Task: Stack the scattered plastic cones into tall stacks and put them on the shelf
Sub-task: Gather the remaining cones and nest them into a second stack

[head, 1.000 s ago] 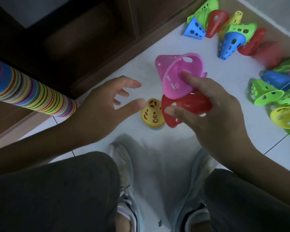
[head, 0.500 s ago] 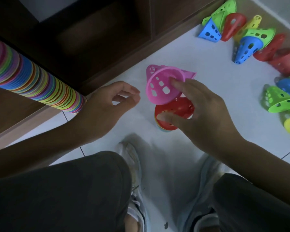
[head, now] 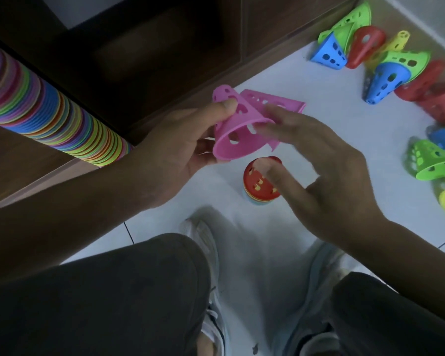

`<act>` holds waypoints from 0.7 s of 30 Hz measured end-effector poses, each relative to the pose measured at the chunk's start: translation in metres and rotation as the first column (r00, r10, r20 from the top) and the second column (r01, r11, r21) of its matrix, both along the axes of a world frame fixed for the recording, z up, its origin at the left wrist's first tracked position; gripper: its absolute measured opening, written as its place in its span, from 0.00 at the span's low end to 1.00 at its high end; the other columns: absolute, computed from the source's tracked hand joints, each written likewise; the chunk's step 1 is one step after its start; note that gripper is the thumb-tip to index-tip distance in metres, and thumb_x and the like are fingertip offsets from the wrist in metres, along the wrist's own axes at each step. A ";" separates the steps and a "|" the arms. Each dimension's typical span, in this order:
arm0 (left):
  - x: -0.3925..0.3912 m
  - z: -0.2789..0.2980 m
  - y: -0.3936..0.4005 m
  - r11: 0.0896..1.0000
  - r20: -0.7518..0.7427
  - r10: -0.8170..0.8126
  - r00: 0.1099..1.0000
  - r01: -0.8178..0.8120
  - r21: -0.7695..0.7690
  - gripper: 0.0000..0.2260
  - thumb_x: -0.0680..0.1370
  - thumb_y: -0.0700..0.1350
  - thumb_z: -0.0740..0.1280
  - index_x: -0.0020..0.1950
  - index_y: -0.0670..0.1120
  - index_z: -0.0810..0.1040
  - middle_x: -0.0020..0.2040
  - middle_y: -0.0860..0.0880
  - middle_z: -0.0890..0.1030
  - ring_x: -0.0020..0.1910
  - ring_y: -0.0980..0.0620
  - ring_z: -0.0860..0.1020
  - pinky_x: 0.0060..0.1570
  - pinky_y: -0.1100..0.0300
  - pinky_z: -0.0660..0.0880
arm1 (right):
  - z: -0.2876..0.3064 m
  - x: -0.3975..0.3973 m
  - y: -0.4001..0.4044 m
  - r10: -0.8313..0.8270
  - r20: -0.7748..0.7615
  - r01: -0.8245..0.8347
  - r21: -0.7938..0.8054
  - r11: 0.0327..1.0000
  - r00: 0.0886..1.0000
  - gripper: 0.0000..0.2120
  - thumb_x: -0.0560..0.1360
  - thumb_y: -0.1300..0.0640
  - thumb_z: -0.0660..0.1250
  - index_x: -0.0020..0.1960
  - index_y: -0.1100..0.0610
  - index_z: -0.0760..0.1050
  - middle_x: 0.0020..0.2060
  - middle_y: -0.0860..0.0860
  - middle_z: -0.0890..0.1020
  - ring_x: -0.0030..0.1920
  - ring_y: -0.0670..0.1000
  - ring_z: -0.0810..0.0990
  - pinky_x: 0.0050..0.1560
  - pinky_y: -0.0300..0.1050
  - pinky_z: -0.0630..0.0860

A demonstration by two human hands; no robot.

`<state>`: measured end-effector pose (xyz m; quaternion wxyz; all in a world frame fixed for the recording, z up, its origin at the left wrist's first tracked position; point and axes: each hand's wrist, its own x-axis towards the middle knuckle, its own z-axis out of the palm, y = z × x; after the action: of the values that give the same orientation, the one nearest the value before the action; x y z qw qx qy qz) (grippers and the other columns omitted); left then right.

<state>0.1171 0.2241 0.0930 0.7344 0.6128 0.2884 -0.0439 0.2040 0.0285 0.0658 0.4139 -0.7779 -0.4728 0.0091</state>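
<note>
My left hand (head: 180,145) gripped a perforated pink cone (head: 238,132) above the floor (head: 306,80), perhaps a second pink one nested behind it, my right hand (head: 319,173) open with fingers spread over a short red-topped stack (head: 261,185), loose cones (head: 385,80) scattered right, long striped stack (head: 49,116) left by the dark shelf (head: 144,55).

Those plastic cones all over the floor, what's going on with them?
A person crouched on the white tiled floor is gathering perforated plastic cones. The left hand holds a pink plastic cone; the right hand has open fingers beside it, above a short stack topped by a red cone. More green, blue, red and yellow loose cones lie scattered at right. A long multicoloured stack reaches in from the left.
</note>
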 end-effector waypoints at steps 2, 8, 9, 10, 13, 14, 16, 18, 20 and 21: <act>-0.002 0.001 -0.001 0.996 0.037 0.078 0.996 -0.077 -0.035 0.18 0.73 0.54 0.67 0.60 0.49 0.79 0.45 0.52 0.85 0.49 0.54 0.83 0.48 0.59 0.79 | 0.002 -0.001 -0.006 -0.013 -0.182 0.043 0.158 0.986 0.983 0.12 0.81 0.56 0.66 0.63 0.59 0.74 0.64 0.57 0.79 0.68 0.52 0.76 0.66 0.50 0.75; -0.010 -0.010 -0.020 0.931 0.175 -0.062 0.983 -0.007 0.366 0.17 0.72 0.48 0.76 0.58 0.50 0.78 0.52 0.51 0.85 0.53 0.51 0.83 0.52 0.57 0.82 | 0.004 0.017 -0.018 -0.118 -0.799 0.555 0.294 0.778 0.589 0.09 0.79 0.70 0.64 0.51 0.57 0.74 0.49 0.60 0.85 0.59 0.56 0.83 0.60 0.55 0.80; -0.011 -0.012 -0.025 0.913 0.161 -0.121 0.980 0.046 0.406 0.18 0.71 0.49 0.77 0.59 0.50 0.77 0.53 0.52 0.84 0.53 0.51 0.83 0.52 0.57 0.82 | 0.006 0.021 -0.020 -0.069 -0.880 0.616 0.271 0.740 0.471 0.10 0.79 0.71 0.64 0.51 0.57 0.75 0.49 0.59 0.86 0.58 0.56 0.84 0.58 0.53 0.80; -0.012 -0.015 -0.029 0.885 0.135 -0.181 0.974 0.102 0.455 0.19 0.72 0.49 0.77 0.60 0.51 0.76 0.53 0.54 0.84 0.54 0.52 0.82 0.51 0.58 0.81 | 0.008 0.026 -0.022 0.002 -0.935 0.658 0.252 0.709 0.356 0.10 0.79 0.72 0.63 0.50 0.58 0.75 0.49 0.60 0.86 0.58 0.56 0.84 0.56 0.50 0.80; -0.011 -0.023 -0.037 0.756 0.041 -0.322 0.946 0.230 0.613 0.20 0.72 0.51 0.76 0.62 0.53 0.76 0.56 0.60 0.81 0.57 0.56 0.79 0.53 0.63 0.78 | 0.013 0.034 -0.024 0.162 -0.974 0.713 0.228 0.663 0.161 0.11 0.79 0.72 0.61 0.52 0.58 0.74 0.53 0.61 0.85 0.57 0.55 0.84 0.54 0.45 0.80; -0.010 -0.025 -0.038 0.728 0.012 -0.347 0.938 0.261 0.633 0.20 0.73 0.51 0.76 0.63 0.53 0.76 0.57 0.60 0.81 0.58 0.57 0.79 0.53 0.64 0.77 | 0.014 0.035 -0.023 0.188 -0.973 0.714 0.228 0.662 0.136 0.11 0.79 0.72 0.60 0.54 0.59 0.74 0.54 0.61 0.85 0.57 0.55 0.84 0.54 0.44 0.80; -0.009 -0.029 -0.038 0.715 -0.016 -0.363 0.932 0.290 0.637 0.21 0.73 0.53 0.76 0.64 0.52 0.76 0.59 0.59 0.80 0.59 0.57 0.78 0.56 0.61 0.78 | 0.015 0.032 -0.021 0.219 -0.971 0.702 0.222 0.677 0.096 0.12 0.79 0.73 0.59 0.56 0.59 0.74 0.56 0.61 0.84 0.57 0.54 0.84 0.54 0.44 0.80; -0.009 -0.029 -0.035 0.728 -0.023 -0.344 0.939 0.282 0.625 0.24 0.71 0.57 0.74 0.65 0.52 0.76 0.60 0.60 0.80 0.61 0.57 0.77 0.59 0.56 0.78 | 0.014 0.028 -0.019 0.241 -0.968 0.675 0.221 0.704 0.066 0.13 0.79 0.73 0.58 0.55 0.59 0.75 0.54 0.60 0.84 0.55 0.54 0.85 0.53 0.43 0.80; -0.009 -0.026 -0.030 0.760 0.011 -0.308 0.951 0.239 0.604 0.26 0.71 0.59 0.74 0.66 0.52 0.75 0.61 0.60 0.79 0.62 0.56 0.77 0.60 0.53 0.78 | 0.015 0.023 -0.017 0.248 -0.967 0.630 0.231 0.742 0.063 0.14 0.79 0.73 0.58 0.54 0.58 0.77 0.51 0.59 0.85 0.53 0.53 0.85 0.51 0.42 0.80; -0.009 -0.023 -0.028 0.783 0.044 -0.290 0.956 0.211 0.585 0.27 0.71 0.59 0.74 0.67 0.52 0.74 0.62 0.60 0.79 0.63 0.56 0.77 0.60 0.52 0.78 | 0.016 0.021 -0.016 0.243 -0.967 0.603 0.237 0.762 0.073 0.14 0.78 0.73 0.58 0.54 0.58 0.77 0.51 0.58 0.85 0.53 0.53 0.85 0.51 0.42 0.80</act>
<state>0.1082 0.1958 0.0703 0.5204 0.8397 0.1548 -0.0116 0.2246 0.0127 0.0815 0.8364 -0.4409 0.0671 0.3187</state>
